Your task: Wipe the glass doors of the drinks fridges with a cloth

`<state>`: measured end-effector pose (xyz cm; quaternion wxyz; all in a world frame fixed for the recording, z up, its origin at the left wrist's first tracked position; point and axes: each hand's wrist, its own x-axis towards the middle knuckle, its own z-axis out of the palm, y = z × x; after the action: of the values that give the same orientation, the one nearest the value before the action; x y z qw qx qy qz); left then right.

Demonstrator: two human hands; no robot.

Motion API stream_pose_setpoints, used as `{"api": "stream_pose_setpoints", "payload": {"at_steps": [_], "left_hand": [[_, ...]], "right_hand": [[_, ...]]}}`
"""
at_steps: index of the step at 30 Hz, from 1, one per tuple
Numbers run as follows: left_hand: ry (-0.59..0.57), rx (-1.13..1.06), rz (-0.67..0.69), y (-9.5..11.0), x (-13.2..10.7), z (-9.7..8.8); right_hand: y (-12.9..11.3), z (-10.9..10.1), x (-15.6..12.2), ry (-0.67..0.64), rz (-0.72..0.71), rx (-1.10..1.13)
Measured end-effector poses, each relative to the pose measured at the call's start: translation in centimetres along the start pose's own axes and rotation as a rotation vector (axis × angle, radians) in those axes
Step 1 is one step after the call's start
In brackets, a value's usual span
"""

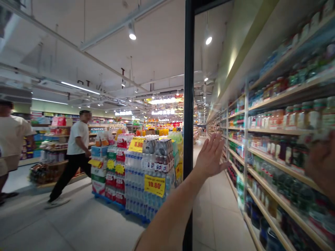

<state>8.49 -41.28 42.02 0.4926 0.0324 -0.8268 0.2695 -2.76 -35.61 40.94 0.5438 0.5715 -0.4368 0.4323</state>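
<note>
My left hand [211,157] reaches forward with its palm turned away and its fingers stretched out. It holds nothing and appears to lie against a glass door panel, just right of the black upright door frame [188,90]. Whether the palm truly touches the glass I cannot tell. At the right edge a blurred, dark hand shape, seemingly my right hand [320,167], is in front of shelves of bottled drinks [300,115]. Its fingers are smeared by motion, and anything in them cannot be made out.
Left of the frame stands a floor stack of packaged bottled water [134,184] with yellow price signs [155,184]. Beside it are stacked cartons [99,174]. One person [78,139] strides past; another person [12,139] is at the far left. A tiled aisle [211,212] runs along the shelves.
</note>
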Motion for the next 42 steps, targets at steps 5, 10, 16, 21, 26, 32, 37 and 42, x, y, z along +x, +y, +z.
{"api": "stream_pose_setpoints", "payload": {"at_steps": [5,10,16,21,26,32,37,42], "left_hand": [[0.062,0.087,-0.012,0.0,-0.1,0.2],[0.194,0.145,-0.018,-0.3,0.5,0.8],[0.267,0.146,0.004,-0.4,0.7,0.8],[0.295,0.149,0.023,-0.6,0.7,1.0],[0.295,0.118,0.008,-0.5,0.8,1.0],[0.292,0.102,-0.022,0.1,0.3,1.6],[0.244,0.101,-0.027,1.7,-2.3,2.8],[0.245,0.129,-0.01,2.3,-3.3,3.2]], "right_hand": [[4.7,-4.1,0.1,-0.032,0.026,-0.207],[14.4,-13.6,0.5,0.113,0.272,-0.445],[11.0,-10.5,1.6,0.139,0.164,-0.481],[10.6,-10.1,1.5,-0.194,-0.193,-0.463],[18.6,-17.4,1.5,0.291,0.376,-0.631],[9.1,-10.1,-2.3,-0.076,0.077,-0.464],[6.8,-9.4,-6.4,-0.115,-0.022,-0.406],[9.4,-11.6,-6.9,0.232,0.31,-0.523]]}}
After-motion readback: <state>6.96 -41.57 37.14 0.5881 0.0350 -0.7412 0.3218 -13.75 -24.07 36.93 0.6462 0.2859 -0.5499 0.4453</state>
